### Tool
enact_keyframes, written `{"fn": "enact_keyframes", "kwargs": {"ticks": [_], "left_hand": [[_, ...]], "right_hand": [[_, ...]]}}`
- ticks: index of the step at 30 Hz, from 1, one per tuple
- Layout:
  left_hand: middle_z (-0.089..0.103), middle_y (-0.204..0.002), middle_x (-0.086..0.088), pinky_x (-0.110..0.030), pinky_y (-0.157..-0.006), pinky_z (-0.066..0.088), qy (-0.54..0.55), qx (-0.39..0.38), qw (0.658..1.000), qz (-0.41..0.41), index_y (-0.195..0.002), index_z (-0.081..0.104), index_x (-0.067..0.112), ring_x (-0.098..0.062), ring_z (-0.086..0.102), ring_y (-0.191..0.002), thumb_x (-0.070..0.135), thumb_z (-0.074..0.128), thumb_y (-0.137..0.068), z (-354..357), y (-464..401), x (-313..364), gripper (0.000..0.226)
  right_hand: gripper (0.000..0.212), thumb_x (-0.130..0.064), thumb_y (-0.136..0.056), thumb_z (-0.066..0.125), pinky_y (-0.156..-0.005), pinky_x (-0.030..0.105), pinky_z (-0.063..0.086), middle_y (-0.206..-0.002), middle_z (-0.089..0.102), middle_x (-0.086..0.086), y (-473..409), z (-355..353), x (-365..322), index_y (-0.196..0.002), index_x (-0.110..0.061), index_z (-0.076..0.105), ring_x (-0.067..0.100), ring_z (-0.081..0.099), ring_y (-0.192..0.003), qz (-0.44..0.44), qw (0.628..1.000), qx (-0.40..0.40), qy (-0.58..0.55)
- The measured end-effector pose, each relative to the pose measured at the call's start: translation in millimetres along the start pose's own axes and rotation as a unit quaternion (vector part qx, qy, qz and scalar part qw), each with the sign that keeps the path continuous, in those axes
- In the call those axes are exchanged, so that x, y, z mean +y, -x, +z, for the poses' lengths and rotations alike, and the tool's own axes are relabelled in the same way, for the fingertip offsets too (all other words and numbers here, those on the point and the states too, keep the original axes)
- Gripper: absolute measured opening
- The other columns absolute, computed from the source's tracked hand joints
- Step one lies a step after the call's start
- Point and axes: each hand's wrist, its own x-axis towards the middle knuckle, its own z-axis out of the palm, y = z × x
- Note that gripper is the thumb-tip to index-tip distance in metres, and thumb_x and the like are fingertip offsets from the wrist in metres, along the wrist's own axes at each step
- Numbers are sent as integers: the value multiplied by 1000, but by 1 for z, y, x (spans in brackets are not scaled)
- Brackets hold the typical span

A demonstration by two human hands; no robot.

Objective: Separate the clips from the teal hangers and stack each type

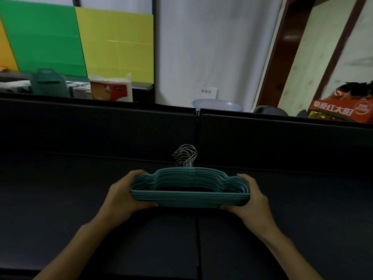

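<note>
A neat stack of several teal hangers (189, 190) lies flat in the middle of the view, just above the dark table (80, 199). Their silver metal hooks (185, 155) bunch together and point away from me toward the back panel. My left hand (123, 197) grips the stack's left end, thumb underneath at the front. My right hand (250, 201) grips the right end the same way. No clips are visible on the hangers or on the table.
A low dark back panel (282, 138) runs across behind the table. Beyond it at the left stand a teal bag (49, 82) and a pack of tissues (111, 88). A clear plastic tub (218, 106) and an orange carton (341, 110) sit at the right.
</note>
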Motion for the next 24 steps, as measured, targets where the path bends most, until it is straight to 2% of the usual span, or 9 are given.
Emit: {"fn": "enact_keyframes", "kwargs": {"ticks": [6,9,12,16,20,24], "left_hand": [[63,-101,16,-4,-74,45,5,-10,1000,-1,-111,49,41,10,58,-94,37,89,-45,-22,-16,-29,77],[60,-106,18,-1,-74,43,22,-26,999,-7,-120,46,37,12,55,-98,39,90,-45,-24,-25,-38,87],[60,-106,18,-9,-77,47,71,-44,996,-19,-127,40,38,7,58,-99,41,91,-45,-25,-26,-46,96],[58,-109,19,-11,-78,49,98,-28,995,-7,-126,43,36,2,60,-97,36,91,-47,-25,-22,-47,93],[61,-109,10,-13,-78,50,104,-32,994,-8,-126,44,35,0,61,-99,29,90,-50,-23,-22,-46,90],[61,-110,11,-11,-78,49,110,-39,993,-12,-126,46,34,1,60,-99,37,89,-50,-22,-24,-45,87]], "right_hand": [[90,-12,-52,91,-76,4,43,-107,60,-19,-15,31,-10,-129,-23,45,-11,56,-99,6,1000,3,5],[91,-18,-54,91,-78,5,43,-110,60,-19,-15,33,-12,-131,-25,43,-10,55,-101,8,1000,-3,7],[91,-24,-55,89,-79,4,42,-113,58,-20,-11,32,-16,-132,-30,40,-10,55,-102,8,1000,-7,8],[91,-28,-53,88,-81,5,43,-114,59,-19,-8,33,-19,-132,-29,42,-8,55,-104,8,1000,12,8],[95,-28,-53,89,-85,7,43,-117,58,-18,-9,34,-19,-135,-30,41,-5,55,-106,0,1000,27,11],[90,-32,-55,87,-84,8,44,-114,59,-20,-9,37,-19,-133,-30,42,-3,57,-106,-14,1000,8,17]]}}
